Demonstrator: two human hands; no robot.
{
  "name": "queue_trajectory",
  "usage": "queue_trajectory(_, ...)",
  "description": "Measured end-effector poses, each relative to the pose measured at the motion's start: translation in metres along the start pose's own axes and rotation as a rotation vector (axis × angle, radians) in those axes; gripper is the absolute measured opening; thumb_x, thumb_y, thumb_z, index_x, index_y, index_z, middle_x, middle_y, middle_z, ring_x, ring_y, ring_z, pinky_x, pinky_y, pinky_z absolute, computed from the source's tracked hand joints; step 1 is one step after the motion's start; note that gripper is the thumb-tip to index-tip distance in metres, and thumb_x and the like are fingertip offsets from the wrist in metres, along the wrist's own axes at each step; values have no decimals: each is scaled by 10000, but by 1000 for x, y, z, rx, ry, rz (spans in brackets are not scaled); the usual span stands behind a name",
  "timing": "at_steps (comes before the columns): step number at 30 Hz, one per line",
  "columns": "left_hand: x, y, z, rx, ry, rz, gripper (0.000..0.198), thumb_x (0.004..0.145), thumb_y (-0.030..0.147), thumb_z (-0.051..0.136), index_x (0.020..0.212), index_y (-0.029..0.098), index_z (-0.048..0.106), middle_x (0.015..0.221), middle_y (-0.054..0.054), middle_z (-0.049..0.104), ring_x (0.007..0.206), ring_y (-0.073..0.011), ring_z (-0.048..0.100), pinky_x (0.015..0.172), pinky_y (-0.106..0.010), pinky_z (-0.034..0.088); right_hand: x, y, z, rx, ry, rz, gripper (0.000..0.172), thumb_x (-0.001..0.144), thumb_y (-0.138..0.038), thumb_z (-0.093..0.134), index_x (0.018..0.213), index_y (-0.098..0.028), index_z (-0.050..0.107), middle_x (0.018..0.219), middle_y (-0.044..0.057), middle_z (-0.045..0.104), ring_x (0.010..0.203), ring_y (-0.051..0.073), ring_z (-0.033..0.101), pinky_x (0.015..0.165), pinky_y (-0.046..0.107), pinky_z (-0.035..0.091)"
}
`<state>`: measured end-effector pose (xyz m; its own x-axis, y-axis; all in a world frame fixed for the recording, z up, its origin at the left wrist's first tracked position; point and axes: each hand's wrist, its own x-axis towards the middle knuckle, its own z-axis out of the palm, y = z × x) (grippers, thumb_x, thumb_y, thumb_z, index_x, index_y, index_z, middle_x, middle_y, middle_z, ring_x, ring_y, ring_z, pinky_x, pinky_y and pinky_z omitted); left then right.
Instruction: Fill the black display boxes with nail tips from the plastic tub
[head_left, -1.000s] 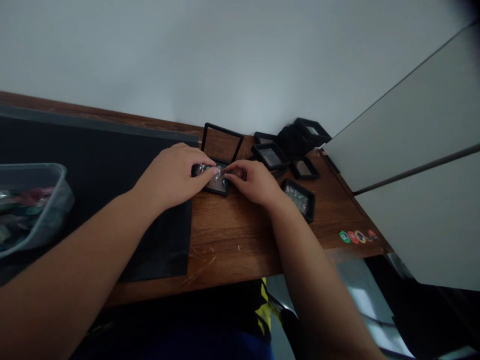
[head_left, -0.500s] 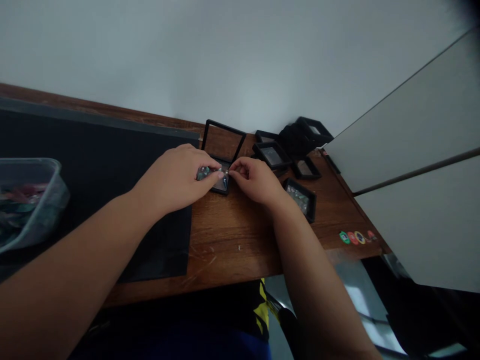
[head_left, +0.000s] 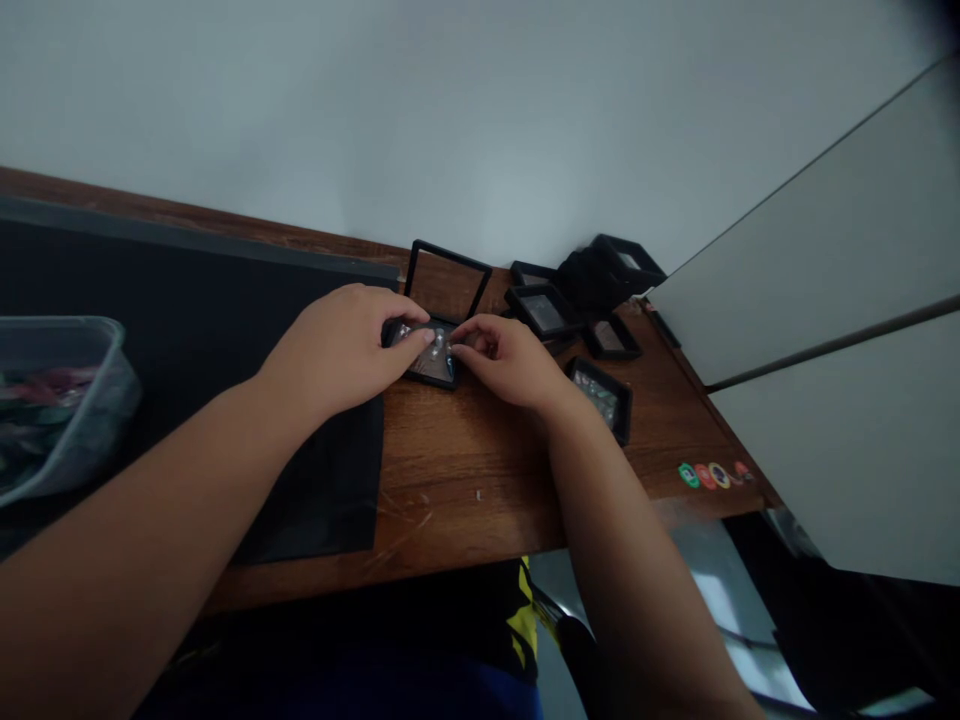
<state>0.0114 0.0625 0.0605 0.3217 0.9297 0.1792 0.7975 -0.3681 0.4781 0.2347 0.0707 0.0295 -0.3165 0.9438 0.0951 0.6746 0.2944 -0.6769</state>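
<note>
A small black-framed display case (head_left: 430, 378) with clear film stands on the table, its framed lid (head_left: 484, 292) raised at the back. Several small shiny pieces (head_left: 438, 345) show on the film. My left hand (head_left: 341, 345) reaches over the case from the left. Its thumb rests on the film and its forefinger lies by the hinge edge, the two apart; the other fingers are hidden. At the case's right side my right hand (head_left: 506, 358) has thumb and forefinger pinched together on a small shiny piece, mostly covered by the fingertips.
More black frames (head_left: 546, 310) are piled at the back right. One filled frame (head_left: 602, 400) lies beside my right wrist. A clear plastic tub (head_left: 112, 410) of coloured pieces sits on a black mat (head_left: 330, 500) at left. Round stickers (head_left: 705, 475) mark the table's right edge.
My left thumb and forefinger have drawn back slightly to the left, uncovering more film and shiny pieces. My right fingertips have shifted a little left over the case.
</note>
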Motion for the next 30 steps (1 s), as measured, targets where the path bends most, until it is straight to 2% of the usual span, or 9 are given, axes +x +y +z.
queue_trajectory(5, 1, -3, 1, -46, 10, -33, 345, 883, 479, 600, 1095, 302, 806, 1021, -39, 800, 868, -276, 712, 759, -370, 488, 1, 1, 2, 17, -24, -3, 170, 916, -235, 677, 1045, -146, 744, 638, -49, 534, 587, 110, 461, 569, 269, 334)
queue_trajectory(10, 1, -4, 3, -68, 2, -42, 356, 867, 501, 608, 1088, 308, 810, 972, -38, 797, 817, -266, 703, 688, -350, 457, 1, 3, 3, 33, -36, -26, 167, 918, -232, 667, 1042, -158, 752, 645, -51, 526, 599, 110, 456, 586, 272, 333)
queue_trajectory(15, 1, -4, 4, -66, -9, -52, 372, 856, 516, 614, 1092, 303, 809, 962, -39, 798, 815, -267, 707, 700, -348, 464, 3, 3, 3, 57, -22, -19, 105, 881, -226, 697, 964, -163, 705, 630, -60, 527, 573, 102, 444, 564, 265, 313)
queue_trajectory(22, 2, -5, 4, -69, 2, -50, 350, 862, 495, 618, 1089, 306, 805, 992, -35, 805, 854, -273, 716, 709, -360, 468, 4, 1, -1, 223, -30, 32, 109, 853, -252, 714, 872, -156, 667, 634, -50, 542, 580, 99, 451, 556, 252, 326)
queue_trajectory(27, 1, -5, 3, -97, 14, -27, 340, 868, 506, 630, 1085, 311, 803, 999, -29, 804, 861, -269, 715, 709, -370, 476, 2, -8, -8, 522, -19, 47, 236, 795, -353, 788, 850, -158, 667, 649, -53, 532, 567, 77, 396, 515, 238, 274)
queue_trajectory(30, -1, -3, 4, -168, 22, 34, 367, 861, 507, 657, 1124, 294, 797, 1043, -29, 806, 895, -260, 721, 739, -366, 499, -1, -15, -12, 765, -10, 77, 334, 763, -446, 834, 854, -186, 645, 627, -79, 479, 501, 59, 300, 447, 236, 205)
